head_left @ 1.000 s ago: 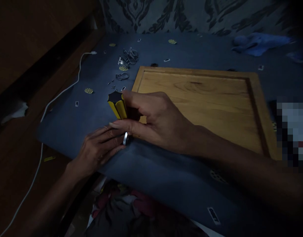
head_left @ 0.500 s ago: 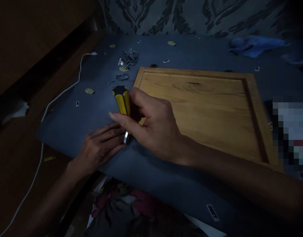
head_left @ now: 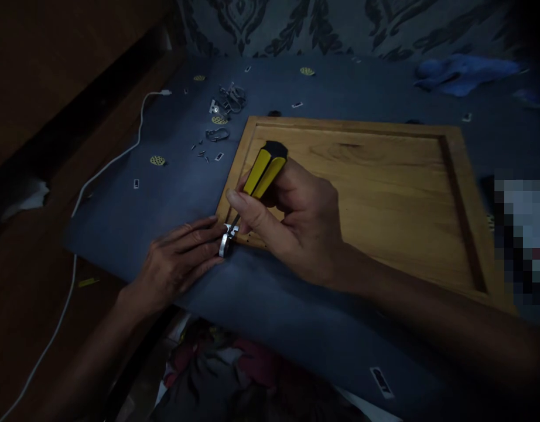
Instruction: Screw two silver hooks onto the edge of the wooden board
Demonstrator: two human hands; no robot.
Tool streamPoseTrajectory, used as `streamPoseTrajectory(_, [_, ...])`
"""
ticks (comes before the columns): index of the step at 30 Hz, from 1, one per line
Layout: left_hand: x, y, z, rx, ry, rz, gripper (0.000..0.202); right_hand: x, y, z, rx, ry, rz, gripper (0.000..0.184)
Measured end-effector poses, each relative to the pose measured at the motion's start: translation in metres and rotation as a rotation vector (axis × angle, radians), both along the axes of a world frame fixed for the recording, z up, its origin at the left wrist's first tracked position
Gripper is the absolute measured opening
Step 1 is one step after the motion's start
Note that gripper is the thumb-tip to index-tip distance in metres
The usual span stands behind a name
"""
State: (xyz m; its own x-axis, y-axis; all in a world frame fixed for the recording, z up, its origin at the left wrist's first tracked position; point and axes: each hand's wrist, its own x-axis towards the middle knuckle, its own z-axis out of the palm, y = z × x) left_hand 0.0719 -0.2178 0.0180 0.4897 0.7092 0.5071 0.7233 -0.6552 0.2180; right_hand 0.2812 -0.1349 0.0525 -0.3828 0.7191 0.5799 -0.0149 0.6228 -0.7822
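**Screwdriver tip down at a metal hinge on the corner of a wooden panel**

So the right hand (head_left: 298, 228), middle of the frame, has its fingers and thumb curled snugly around a screwdriver (head_left: 265, 170) with a chunky yellow and black handle. The handle leans over to the upper right, and the thin shaft points down and left to a shiny metal hinge (head_left: 224, 245) a bit below and left of center. Can't tell if the tip is actually sitting in a screw, it's too small and dark.

The hinge is at the near left corner of the wooden panel (head_left: 349, 193), which fills most of the center and right of the frame and lies flat on a dark blue sheet (head_left: 261, 299). The left hand (head_left: 173, 264), lower left of center, is laid out pretty flat, fingers nearly straight and close together, fingertips right up against the hinge. The thumb's hidden, so no idea whether it's pinching the thing or just resting there.

Up and left of the panel there's a little heap of metal parts (head_left: 231, 101), with one loop-shaped part (head_left: 217, 135) just below it and a few tiny screws (head_left: 201, 154) scattered under that. A white cable (head_left: 140, 126) snakes down the left side, and a crumpled blue cloth (head_left: 463, 74) sits in the upper right, near the patterned wall (head_left: 291, 29).
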Motion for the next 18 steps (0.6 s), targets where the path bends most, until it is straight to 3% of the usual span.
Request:
streamPoseTrajectory(8, [-0.0014,-0.0003,0.0008,-0.026,-0.007,-0.007,0.016,-0.0013,0.0019,-0.0018,0.000,-0.035,0.002,0.021])
streamPoseTrajectory(18, [0.0002,0.0011,0.0004,0.007,-0.014,-0.016,0.015,-0.0007,0.0047,0.0003,0.120,-0.088,0.009,0.021])
